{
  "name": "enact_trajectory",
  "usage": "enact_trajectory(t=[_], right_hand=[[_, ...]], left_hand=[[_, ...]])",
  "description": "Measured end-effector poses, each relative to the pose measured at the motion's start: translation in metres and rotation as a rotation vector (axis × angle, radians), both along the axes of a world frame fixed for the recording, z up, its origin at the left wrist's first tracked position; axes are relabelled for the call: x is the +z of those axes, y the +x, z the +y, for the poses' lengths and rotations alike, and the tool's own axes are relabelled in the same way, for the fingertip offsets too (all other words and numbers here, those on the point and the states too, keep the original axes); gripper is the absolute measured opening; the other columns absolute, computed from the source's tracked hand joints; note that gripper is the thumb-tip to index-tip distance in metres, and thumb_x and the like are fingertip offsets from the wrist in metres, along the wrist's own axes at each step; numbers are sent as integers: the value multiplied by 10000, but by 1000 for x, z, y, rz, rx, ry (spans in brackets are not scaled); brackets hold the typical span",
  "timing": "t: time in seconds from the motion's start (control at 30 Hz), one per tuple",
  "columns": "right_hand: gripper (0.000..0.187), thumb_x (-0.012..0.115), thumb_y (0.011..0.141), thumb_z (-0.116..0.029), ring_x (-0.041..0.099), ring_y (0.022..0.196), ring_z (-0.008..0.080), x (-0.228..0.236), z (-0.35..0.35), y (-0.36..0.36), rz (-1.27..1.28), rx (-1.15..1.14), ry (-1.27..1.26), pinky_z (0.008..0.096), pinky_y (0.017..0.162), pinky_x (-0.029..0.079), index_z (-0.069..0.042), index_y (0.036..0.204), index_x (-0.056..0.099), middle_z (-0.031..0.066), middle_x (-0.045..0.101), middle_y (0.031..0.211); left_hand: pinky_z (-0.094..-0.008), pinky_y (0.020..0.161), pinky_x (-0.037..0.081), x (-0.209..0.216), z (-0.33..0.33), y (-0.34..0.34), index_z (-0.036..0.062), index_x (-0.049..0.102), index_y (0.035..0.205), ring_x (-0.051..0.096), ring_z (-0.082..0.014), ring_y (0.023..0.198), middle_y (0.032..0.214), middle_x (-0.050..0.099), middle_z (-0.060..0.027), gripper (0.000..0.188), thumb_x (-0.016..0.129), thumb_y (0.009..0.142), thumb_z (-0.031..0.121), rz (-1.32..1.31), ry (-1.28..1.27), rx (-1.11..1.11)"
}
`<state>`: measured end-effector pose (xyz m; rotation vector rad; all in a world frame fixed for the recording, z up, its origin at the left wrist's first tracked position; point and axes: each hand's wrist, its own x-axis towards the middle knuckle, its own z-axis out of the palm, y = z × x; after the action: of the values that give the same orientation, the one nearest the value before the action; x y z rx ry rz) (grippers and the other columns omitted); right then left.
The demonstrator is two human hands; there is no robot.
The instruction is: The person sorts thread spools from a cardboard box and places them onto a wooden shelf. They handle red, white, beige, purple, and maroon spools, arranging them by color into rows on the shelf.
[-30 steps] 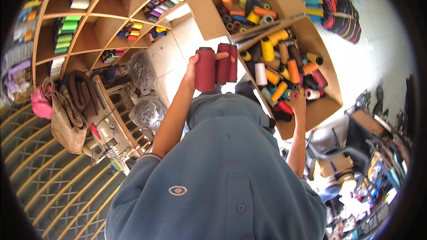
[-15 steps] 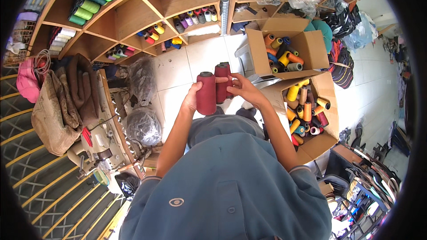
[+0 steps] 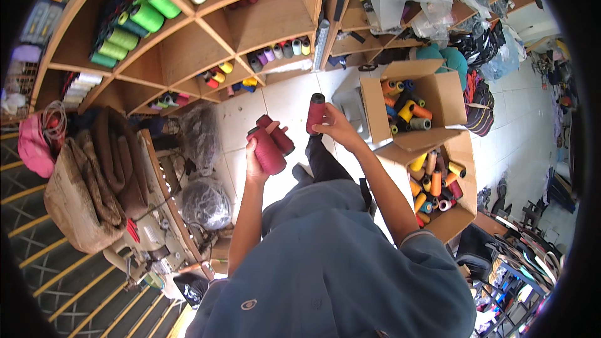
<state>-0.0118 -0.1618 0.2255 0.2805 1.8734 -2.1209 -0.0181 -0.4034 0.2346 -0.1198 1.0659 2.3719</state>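
My left hand (image 3: pixel 254 164) is closed around two dark red thread cones, a large one (image 3: pixel 268 151) in front and a narrower one (image 3: pixel 281 139) behind it, both tilted. One finger passes between them. To the right of these, my right hand (image 3: pixel 339 128) grips a third dark red thread cone (image 3: pixel 316 114), held nearly upright by the fingers and thumb. A gap separates it from the pair. All three are in the air above the pale tiled floor.
Wooden cubby shelves (image 3: pixel 206 28) with thread cones, many slots bare, curve ahead. Two cardboard boxes of mixed cones, a far one (image 3: pixel 447 97) and a nearer one (image 3: pixel 462 213), stand at right. A sewing machine (image 3: pixel 150 238) and folded brown fabric (image 3: pixel 119 163) are at left.
My hands have moved apart. The right one has drawn a single cone away from the other two, which have shifted left and tilted. The shelves appear nearer.
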Motion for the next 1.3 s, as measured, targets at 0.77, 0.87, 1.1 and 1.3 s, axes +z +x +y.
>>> enact_trajectory(t=[0.77, 0.87, 1.1, 1.3], right_hand=[[406, 741, 755, -164, 654, 891, 250, -179, 26, -483, 697, -277, 724, 359, 790, 514, -32, 1094, 560, 145, 670, 896], [428, 808, 662, -121, 638, 924, 369, -175, 18, -521, 692, -353, 785, 420, 793, 518, -6, 1000, 570, 211, 658, 936], [353, 754, 721, -73, 635, 913, 370, -190, 16, -576, 456, -355, 183, 416, 803, 522, -6, 1015, 571, 205, 653, 980], [285, 626, 780, -130, 543, 1078, 396, -242, 27, -595, 1051, -455, 1049, 460, 949, 416, -30, 1047, 637, 206, 633, 1054]], left_hand=[[-340, 825, 492, -178, 66, -320, 0, 453, 1338, 598, -203, 920, 1084, 581, -118, 824, 556, 801, 616, 104, -231, 204], [-416, 990, 419, -181, 58, -324, -27, 421, 1352, 516, -290, 1155, 1298, 478, -135, 876, 498, 810, 657, 133, -230, 133], [-428, 992, 420, -178, 43, -336, -30, 412, 1362, 501, -294, 1174, 1347, 450, -148, 902, 478, 800, 672, 222, -192, 92], [-344, 886, 474, -172, 50, -363, -20, 457, 1339, 581, -218, 1022, 1142, 575, -145, 853, 591, 775, 605, 221, -206, 167]])
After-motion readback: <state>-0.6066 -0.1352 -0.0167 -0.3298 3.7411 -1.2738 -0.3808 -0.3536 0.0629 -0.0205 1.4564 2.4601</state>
